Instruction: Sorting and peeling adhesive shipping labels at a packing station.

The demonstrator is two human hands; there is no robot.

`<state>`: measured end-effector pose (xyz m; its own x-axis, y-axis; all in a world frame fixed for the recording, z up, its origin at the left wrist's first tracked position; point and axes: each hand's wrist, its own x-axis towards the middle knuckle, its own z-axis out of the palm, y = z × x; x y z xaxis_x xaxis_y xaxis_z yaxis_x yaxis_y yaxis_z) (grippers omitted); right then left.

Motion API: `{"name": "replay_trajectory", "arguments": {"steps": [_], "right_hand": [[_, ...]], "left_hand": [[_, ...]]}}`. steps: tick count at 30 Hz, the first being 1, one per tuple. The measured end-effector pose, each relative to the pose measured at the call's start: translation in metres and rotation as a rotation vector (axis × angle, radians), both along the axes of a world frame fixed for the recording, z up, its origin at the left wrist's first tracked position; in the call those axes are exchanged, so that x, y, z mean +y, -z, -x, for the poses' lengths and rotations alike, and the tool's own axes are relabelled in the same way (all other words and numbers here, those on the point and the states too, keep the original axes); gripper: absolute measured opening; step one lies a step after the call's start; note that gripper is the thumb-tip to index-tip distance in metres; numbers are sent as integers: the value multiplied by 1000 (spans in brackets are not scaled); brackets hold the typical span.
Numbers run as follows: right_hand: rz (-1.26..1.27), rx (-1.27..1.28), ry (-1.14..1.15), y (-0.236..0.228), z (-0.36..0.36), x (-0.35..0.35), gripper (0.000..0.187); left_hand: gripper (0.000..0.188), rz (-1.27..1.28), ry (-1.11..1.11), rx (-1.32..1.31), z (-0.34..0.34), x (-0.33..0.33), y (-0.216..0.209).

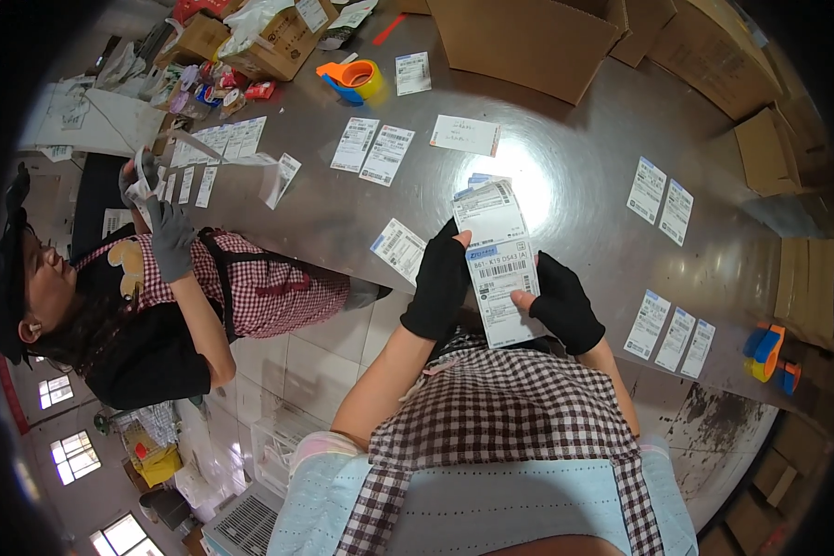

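My left hand [438, 283], in a black fingerless glove, is closed on a stack of shipping labels [493, 211], its thumb lying on the top one. In my right hand [565, 304], gloved the same way, is a single shipping label [505, 306] with a barcode, pinched under the thumb. This label overlaps the lower end of the stack, in front of my apron. Just left of my left hand a loose label [399, 250] lies at the table's edge. Three labels [674, 339] lie in a row to the right of my right hand.
Paired labels [372, 151] lie on the metal table [574, 139], with another pair [660, 200] at right. An orange tape dispenser [354, 78] stands at the back, another [763, 353] at the right edge. Cardboard boxes [528, 46] line the far side. A co-worker [157, 306] handles label strips at left.
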<state>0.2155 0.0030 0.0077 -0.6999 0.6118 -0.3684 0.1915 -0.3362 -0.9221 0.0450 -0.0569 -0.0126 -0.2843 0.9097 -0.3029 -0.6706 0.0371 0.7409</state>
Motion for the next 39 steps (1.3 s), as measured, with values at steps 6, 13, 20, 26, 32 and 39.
{"name": "replay_trajectory", "arguments": {"steps": [6, 13, 20, 26, 32, 39], "right_hand": [[4, 3, -133, -3, -5, -4, 71], [45, 18, -118, 3, -9, -9, 74], [43, 35, -116, 2, -11, -8, 71], [50, 26, -103, 4, -11, -8, 70], [20, 14, -118, 3, -12, -5, 66], [6, -49, -8, -7, -9, -6, 44]], "left_hand": [[38, -21, -35, 8, 4, 0, -2], [38, 7, 1, 139, 5, -1, -4], [33, -45, 21, 240, 5, -1, -3], [37, -30, -35, 22, 3, 1, -4], [38, -56, -37, 12, 2, 4, -5], [38, -23, -7, 69, 1, 2, -9]]}}
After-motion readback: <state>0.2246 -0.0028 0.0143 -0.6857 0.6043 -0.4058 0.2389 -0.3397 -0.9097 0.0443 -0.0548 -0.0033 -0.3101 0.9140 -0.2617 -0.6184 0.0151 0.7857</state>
